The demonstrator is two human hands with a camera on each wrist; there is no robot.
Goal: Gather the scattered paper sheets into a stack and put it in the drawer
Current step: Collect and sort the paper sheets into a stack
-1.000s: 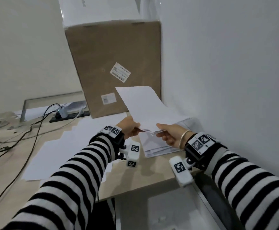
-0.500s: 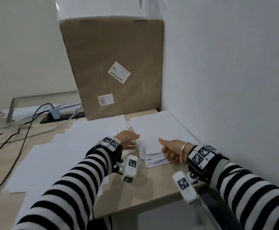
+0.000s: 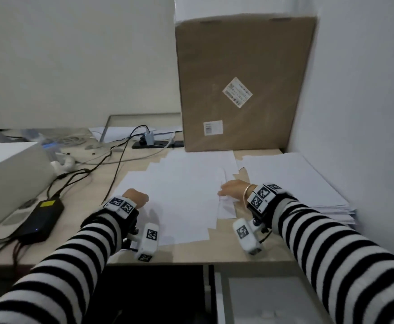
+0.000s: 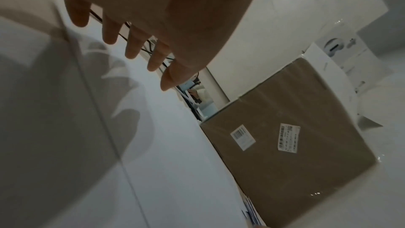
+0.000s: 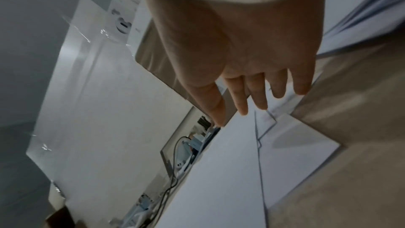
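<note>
Nearest: drawer (image 3: 273, 298) open, no paper inside. Left hand (image 3: 136, 198) and right hand (image 3: 234, 189), grip slack and now empty, over loose sheets (image 3: 179, 195). Farther right: stack (image 3: 308, 183), just released on counter (image 3: 226, 251); more gathering due.

cardboard box (image 3: 242, 85) upright by wall | black adapter (image 3: 42, 218) left | cables (image 3: 102, 164)

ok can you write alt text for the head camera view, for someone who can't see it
Two hands in striped sleeves, the left hand and right hand, reach over loose white paper sheets spread on a wooden desk. A gathered paper stack lies by the right wall, and a tall cardboard box stands behind.
</note>
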